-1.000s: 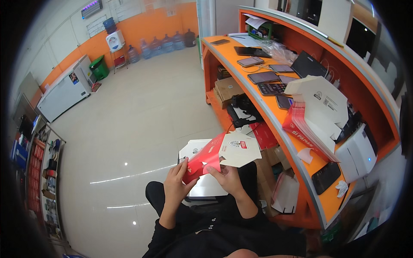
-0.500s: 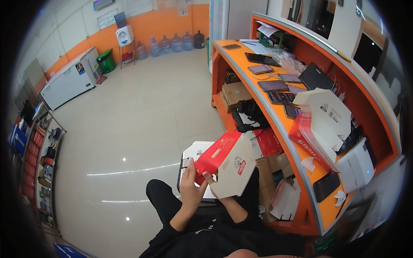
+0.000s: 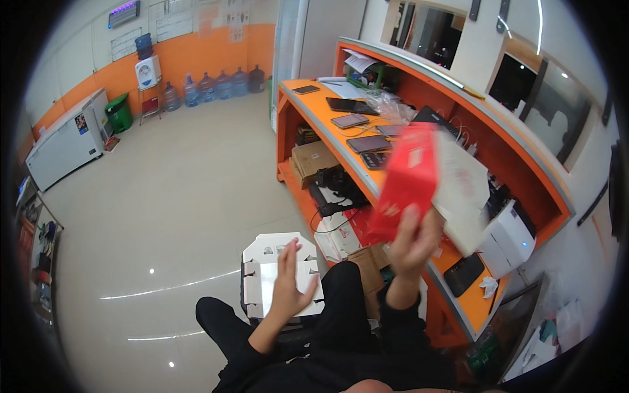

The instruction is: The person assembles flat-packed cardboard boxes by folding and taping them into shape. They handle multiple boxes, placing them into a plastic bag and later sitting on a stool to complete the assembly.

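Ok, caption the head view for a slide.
Right hand holds a red box in front of the orange counter; left hand open over white cardboard.

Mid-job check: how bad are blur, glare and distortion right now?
Head view: the red carton and right hand are smeared, the left hand sharper; same view, bright streaks glare off the floor; there too, the counter looks bowed, picture corners black.
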A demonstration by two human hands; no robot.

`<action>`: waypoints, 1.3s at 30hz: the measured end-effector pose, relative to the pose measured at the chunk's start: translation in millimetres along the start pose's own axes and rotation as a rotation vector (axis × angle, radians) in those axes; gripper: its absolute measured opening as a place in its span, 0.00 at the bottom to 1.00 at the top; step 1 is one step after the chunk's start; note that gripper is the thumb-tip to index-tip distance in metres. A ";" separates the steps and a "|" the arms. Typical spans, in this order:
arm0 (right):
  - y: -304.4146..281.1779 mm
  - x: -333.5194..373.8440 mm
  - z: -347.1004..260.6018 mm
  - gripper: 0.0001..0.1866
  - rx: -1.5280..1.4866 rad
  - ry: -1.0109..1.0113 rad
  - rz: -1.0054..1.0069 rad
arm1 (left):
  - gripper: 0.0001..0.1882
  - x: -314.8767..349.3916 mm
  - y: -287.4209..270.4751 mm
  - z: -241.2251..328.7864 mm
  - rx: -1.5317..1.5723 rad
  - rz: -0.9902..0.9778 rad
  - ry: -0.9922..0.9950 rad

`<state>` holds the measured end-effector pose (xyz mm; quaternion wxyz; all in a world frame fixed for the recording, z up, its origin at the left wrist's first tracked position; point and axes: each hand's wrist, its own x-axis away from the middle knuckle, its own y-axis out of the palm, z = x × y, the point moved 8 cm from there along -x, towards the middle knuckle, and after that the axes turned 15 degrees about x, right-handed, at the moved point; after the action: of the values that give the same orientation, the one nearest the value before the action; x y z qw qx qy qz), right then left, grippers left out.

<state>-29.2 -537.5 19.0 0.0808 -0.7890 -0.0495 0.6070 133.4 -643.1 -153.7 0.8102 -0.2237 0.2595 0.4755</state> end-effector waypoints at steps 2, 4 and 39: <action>-16.1 -39.8 35.7 0.10 0.270 0.095 -0.107 | 0.38 13.5 -11.3 -59.4 -0.004 0.044 -0.213; -27.7 -85.8 68.2 0.12 0.544 -0.021 -0.005 | 0.36 53.2 -21.8 -139.1 -0.217 0.091 -0.251; 269.7 544.0 18.9 0.32 -0.060 0.497 -1.474 | 0.41 231.0 -36.6 -284.1 -0.584 -0.373 -0.666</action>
<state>87.6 -705.3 -553.0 0.4509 -0.6674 -0.5578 0.2002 202.2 -681.4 -513.2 0.8242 -0.3200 -0.2030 0.4209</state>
